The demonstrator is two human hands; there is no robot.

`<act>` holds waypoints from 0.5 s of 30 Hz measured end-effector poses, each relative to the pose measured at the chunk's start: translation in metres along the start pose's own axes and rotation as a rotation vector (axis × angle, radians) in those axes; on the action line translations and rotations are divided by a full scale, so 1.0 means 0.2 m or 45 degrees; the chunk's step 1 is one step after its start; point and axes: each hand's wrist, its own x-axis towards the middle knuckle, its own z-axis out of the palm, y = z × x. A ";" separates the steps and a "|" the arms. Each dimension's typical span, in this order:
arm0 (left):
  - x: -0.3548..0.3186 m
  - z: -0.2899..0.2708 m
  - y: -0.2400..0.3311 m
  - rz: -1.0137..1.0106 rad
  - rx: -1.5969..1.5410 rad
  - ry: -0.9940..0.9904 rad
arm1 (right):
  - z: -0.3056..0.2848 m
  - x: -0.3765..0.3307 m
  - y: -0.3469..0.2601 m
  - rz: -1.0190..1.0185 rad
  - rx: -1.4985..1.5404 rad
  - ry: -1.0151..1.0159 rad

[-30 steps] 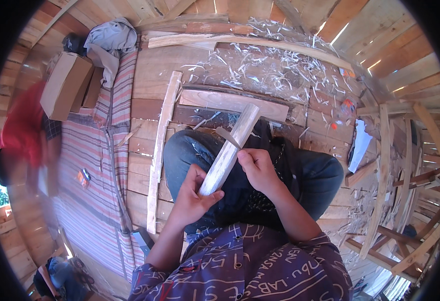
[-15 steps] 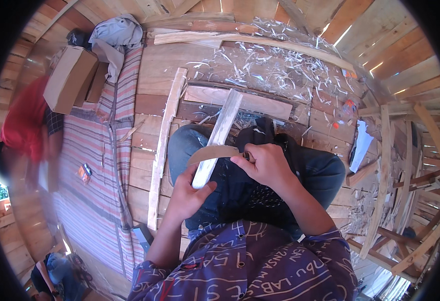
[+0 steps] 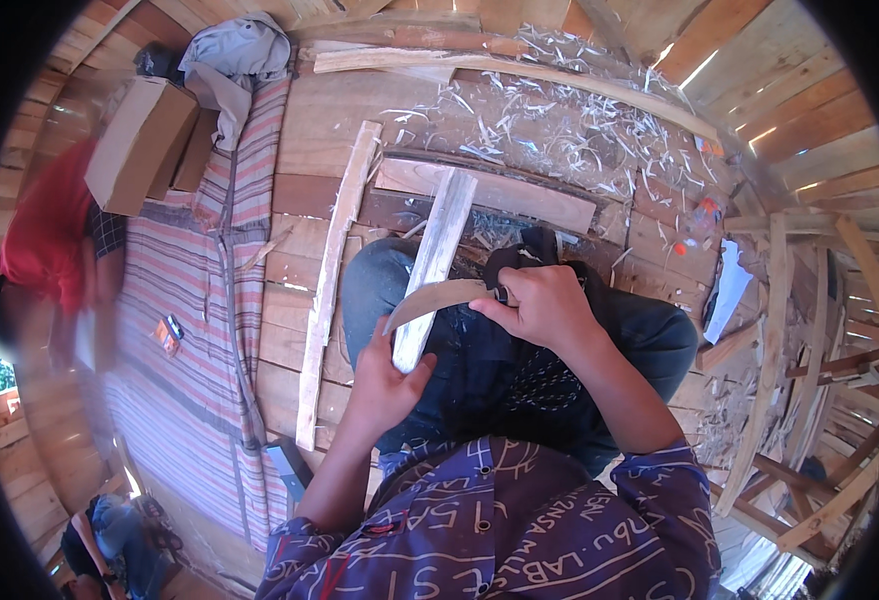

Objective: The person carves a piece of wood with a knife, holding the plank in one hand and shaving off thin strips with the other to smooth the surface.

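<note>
My left hand [image 3: 391, 388] is closed around the near end of a pale wooden strip [image 3: 446, 225], which slopes away from me over my lap. Its far end reaches the flat wooden board [image 3: 549, 203] on the floor. In my right hand [image 3: 544, 308] is the dark handle of a knife with a broad, curved blade [image 3: 446, 294]. That blade lies across the strip, its tip close to my left fingers. The handle is mostly hidden inside my fist.
Curly wood shavings [image 3: 579, 110] litter the far floor. A long rough strip [image 3: 331, 290] lies left of my knee. Further left are a striped mat [image 3: 189, 330], a cardboard box [image 3: 139, 145] and a person in red [image 3: 49, 230]. Another person [image 3: 124, 540] is lower left. Timber framing [image 3: 779, 350] stands right.
The knife and my right hand have shifted slightly up and to the right, and the blade has tilted a little. Both hands keep their grip. The whole view has moved slightly.
</note>
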 end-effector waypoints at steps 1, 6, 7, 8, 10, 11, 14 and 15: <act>0.00 0.00 0.00 0.001 -0.007 -0.003 | 0.00 0.00 0.00 -0.005 -0.009 -0.033; 0.01 0.01 -0.02 -0.035 0.209 0.010 | 0.02 0.08 0.10 -0.095 -0.104 -0.078; 0.01 0.01 -0.02 -0.071 0.256 0.008 | 0.02 0.11 0.13 -0.127 -0.131 -0.066; 0.01 0.01 -0.01 -0.079 0.218 0.019 | 0.02 0.13 0.14 -0.139 -0.161 -0.060; 0.02 0.01 -0.01 -0.092 0.140 0.038 | 0.03 0.18 0.14 -0.157 -0.225 -0.048; 0.02 0.01 -0.01 -0.092 0.119 0.042 | 0.06 0.20 0.17 -0.176 -0.257 0.024; 0.04 0.01 -0.02 -0.114 0.075 0.064 | 0.11 0.23 0.17 -0.140 -0.233 0.082; 0.04 0.01 0.01 -0.125 0.068 0.073 | 0.12 0.25 0.19 -0.095 -0.221 0.140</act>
